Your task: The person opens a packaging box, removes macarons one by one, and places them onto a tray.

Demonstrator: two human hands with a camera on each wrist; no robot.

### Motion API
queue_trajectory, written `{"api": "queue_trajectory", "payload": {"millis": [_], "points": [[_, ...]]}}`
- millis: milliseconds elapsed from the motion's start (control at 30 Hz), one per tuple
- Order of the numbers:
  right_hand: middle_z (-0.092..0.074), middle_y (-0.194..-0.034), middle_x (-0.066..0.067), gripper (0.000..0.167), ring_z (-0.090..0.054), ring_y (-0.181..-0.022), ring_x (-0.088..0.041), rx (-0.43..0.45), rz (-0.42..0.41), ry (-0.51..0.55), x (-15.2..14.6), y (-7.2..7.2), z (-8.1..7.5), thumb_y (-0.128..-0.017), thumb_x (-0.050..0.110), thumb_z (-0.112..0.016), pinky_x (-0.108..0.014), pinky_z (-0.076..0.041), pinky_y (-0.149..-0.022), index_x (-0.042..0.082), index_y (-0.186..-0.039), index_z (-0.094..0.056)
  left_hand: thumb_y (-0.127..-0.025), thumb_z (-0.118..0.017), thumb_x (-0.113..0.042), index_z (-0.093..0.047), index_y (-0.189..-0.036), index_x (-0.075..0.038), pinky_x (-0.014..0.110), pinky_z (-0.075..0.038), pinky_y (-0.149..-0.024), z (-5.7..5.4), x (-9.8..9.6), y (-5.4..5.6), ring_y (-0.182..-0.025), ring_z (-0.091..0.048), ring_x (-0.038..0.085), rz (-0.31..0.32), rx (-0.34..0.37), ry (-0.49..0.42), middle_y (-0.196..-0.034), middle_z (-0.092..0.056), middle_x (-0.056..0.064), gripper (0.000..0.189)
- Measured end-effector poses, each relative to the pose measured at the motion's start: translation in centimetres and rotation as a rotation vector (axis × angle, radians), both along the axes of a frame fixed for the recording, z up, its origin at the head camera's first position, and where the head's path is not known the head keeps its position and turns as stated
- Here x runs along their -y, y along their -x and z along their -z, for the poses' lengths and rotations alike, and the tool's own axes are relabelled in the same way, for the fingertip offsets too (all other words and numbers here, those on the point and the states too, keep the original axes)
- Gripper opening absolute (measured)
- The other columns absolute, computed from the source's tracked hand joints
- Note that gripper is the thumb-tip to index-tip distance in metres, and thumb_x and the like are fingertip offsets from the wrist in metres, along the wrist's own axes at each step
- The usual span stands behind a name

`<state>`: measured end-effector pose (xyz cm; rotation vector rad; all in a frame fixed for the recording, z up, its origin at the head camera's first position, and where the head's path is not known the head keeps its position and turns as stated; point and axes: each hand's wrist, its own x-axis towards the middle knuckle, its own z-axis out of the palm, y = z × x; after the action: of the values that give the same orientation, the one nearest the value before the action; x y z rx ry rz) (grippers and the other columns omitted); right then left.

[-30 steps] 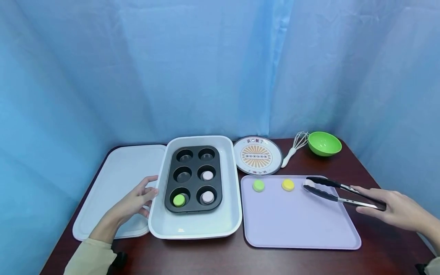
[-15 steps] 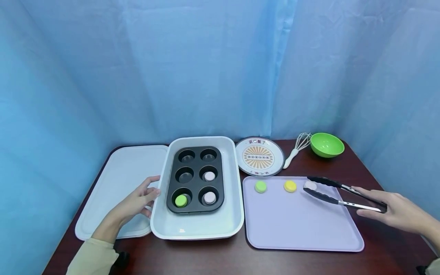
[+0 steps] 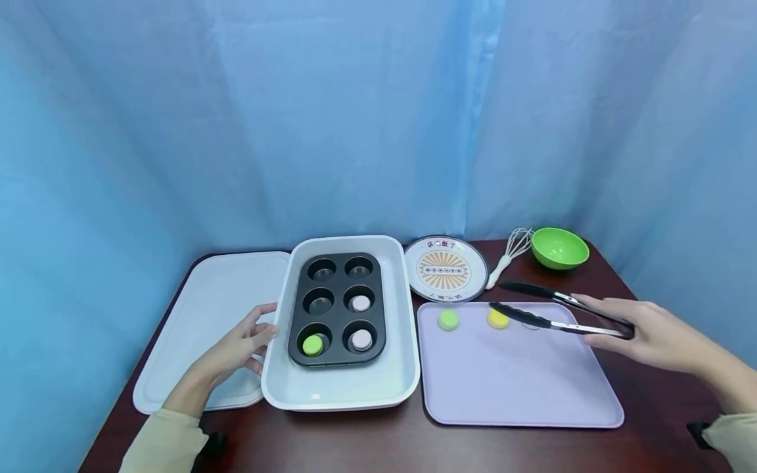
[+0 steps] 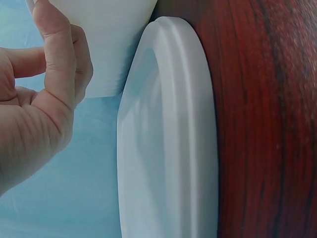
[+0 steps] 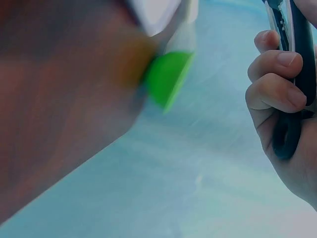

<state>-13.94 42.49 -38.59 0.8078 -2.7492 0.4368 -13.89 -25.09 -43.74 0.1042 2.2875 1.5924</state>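
Observation:
My left hand (image 3: 236, 345) rests its fingers against the left rim of a deep white tray (image 3: 340, 394). Inside that tray lies a dark muffin pan (image 3: 337, 309), its cups holding a green macaron (image 3: 313, 345) and two pale pink ones. My right hand (image 3: 650, 332) holds black-and-silver tongs (image 3: 568, 322), whose arms are spread with nothing between the tips. They hang over the back of a lilac tray (image 3: 520, 387). A yellow macaron (image 3: 498, 320) sits just below the tongs' tip, a light green macaron (image 3: 448, 320) to its left. One pale macaron is mostly hidden behind the lower arm.
Behind the lilac tray are a patterned plate (image 3: 445, 269), a white whisk (image 3: 510, 256) and a green bowl (image 3: 560, 248). A flat white tray (image 3: 207, 328) lies at the left, partly under my left hand. Blue curtains (image 3: 355, 118) surround the table.
The tongs have moved left and up, away from around the pale macaron, which stays on the lilac tray. The tongs' arms have spread apart. My left hand has kept its place.

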Motion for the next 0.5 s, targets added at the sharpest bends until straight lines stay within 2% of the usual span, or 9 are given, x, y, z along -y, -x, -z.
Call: {"api": "queue_trajectory", "payload": {"millis": [33,200,300,433,500], "points": [[-0.066,-0.107,0.013,0.074,-0.054,-0.082,-0.003,-0.004,-0.024,-0.003,0.9,0.4,-0.5,-0.074,0.026,-0.092,-0.011,-0.038,-0.071,0.025,-0.142,-0.062,-0.106,-0.055,-0.022,-0.026,-0.156,-0.015,0.045,-0.061,-0.062,0.1,0.0,-0.1,-0.082,-0.071,0.033,-0.005,-0.001,0.001,-0.124,-0.063,0.024,0.059],[-0.061,-0.096,0.019,0.073,-0.049,-0.075,0.000,-0.012,-0.189,-0.024,5.1,2.3,-2.9,-0.078,0.027,-0.090,-0.016,-0.035,-0.065,0.020,-0.144,-0.059,-0.106,-0.055,-0.023,-0.025,-0.157,-0.014,0.044,-0.062,-0.063,0.0,0.1,-0.2,-0.083,-0.071,0.034,0.009,-0.009,0.000,-0.124,-0.063,0.024,0.059],[-0.061,-0.098,0.020,0.073,-0.047,-0.074,0.001,-0.022,-0.261,-0.065,7.7,3.3,-4.2,-0.081,0.033,-0.087,-0.018,-0.037,-0.064,0.018,-0.145,-0.057,-0.107,-0.053,-0.023,-0.025,-0.157,-0.014,0.043,-0.061,-0.060,0.0,0.1,0.0,-0.085,-0.071,0.035,0.019,-0.007,-0.009,-0.123,-0.063,0.023,0.058],[-0.068,-0.120,0.008,0.068,-0.057,-0.084,0.001,-0.036,-0.323,-0.129,11.1,4.5,-5.4,-0.085,0.041,-0.082,-0.026,-0.049,-0.068,0.016,-0.144,-0.059,-0.108,-0.051,-0.021,-0.023,-0.157,-0.012,0.042,-0.060,-0.058,-0.1,0.1,0.0,-0.086,-0.071,0.036,0.031,-0.017,-0.021,-0.123,-0.063,0.025,0.057],[-0.070,-0.118,0.005,0.066,-0.059,-0.084,-0.002,-0.037,-0.343,-0.158,12.9,5.1,-5.7,-0.087,0.045,-0.079,-0.030,-0.051,-0.067,0.016,-0.143,-0.060,-0.108,-0.050,-0.020,-0.023,-0.157,-0.011,0.043,-0.061,-0.058,-0.1,0.1,-0.2,-0.085,-0.071,0.036,0.030,-0.018,-0.022,-0.122,-0.063,0.025,0.057]]}}
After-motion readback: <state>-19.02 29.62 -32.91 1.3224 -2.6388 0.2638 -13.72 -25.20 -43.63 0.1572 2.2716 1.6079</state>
